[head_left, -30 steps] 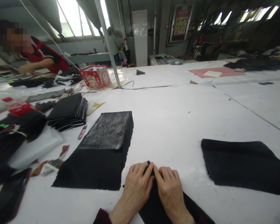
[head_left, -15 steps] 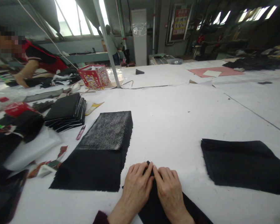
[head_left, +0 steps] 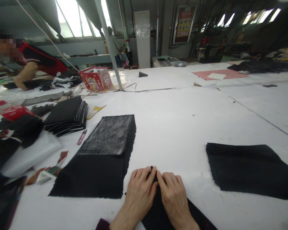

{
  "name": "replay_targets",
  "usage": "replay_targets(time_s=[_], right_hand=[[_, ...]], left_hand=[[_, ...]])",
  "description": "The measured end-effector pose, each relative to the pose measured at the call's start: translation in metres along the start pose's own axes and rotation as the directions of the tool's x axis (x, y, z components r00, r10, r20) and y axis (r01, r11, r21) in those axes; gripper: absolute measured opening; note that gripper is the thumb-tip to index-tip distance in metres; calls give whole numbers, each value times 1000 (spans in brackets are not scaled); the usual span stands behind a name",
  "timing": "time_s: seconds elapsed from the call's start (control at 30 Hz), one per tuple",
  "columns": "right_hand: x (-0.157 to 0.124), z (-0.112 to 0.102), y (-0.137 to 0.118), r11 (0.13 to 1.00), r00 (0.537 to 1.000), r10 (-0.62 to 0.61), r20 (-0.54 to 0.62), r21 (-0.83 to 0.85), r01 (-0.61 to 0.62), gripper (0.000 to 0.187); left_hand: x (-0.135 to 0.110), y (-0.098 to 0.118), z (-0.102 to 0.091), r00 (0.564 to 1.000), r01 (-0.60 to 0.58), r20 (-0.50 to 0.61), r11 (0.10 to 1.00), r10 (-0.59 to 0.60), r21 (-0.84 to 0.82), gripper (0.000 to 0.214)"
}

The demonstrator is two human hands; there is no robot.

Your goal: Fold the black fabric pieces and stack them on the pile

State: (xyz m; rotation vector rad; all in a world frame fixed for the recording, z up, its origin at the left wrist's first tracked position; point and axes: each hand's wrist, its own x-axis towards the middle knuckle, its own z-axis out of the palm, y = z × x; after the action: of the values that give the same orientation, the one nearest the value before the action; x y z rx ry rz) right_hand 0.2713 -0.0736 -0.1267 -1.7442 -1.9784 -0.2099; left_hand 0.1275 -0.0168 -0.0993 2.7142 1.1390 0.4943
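Observation:
At the bottom centre, a black fabric piece lies on the white table, its folded tip pointing away from me. My left hand grips it near the tip, fingers closed. Close beside it, my right hand is also closed on the fabric, its index finger at the tip. The fabric under both palms is hidden. Left of my hands is a stack of black fabric pieces with a speckled grey section across its far part. To the right lies another black fabric pile.
Thread snips lie left of the speckled stack, near folded black pieces. Clear plastic and scraps spread along the left. A red box stands by a metal pole. A co-worker leans over the table at far left.
My hands stay at the fabric's tip with almost no movement. The view has shifted very slightly.

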Motion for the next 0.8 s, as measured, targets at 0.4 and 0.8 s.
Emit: replay_targets(time_s=[0.4, 0.8], right_hand=[[1, -1, -1, 1000, 1000, 7, -1, -8, -7, 33], [0, 0, 0, 1000, 1000, 4, -12, -7, -4, 32]], left_hand=[[0, 0, -1, 1000, 14, 16, 1000, -14, 5, 45], [-1, -1, 0, 1000, 21, 2, 1000, -21, -21, 43]])
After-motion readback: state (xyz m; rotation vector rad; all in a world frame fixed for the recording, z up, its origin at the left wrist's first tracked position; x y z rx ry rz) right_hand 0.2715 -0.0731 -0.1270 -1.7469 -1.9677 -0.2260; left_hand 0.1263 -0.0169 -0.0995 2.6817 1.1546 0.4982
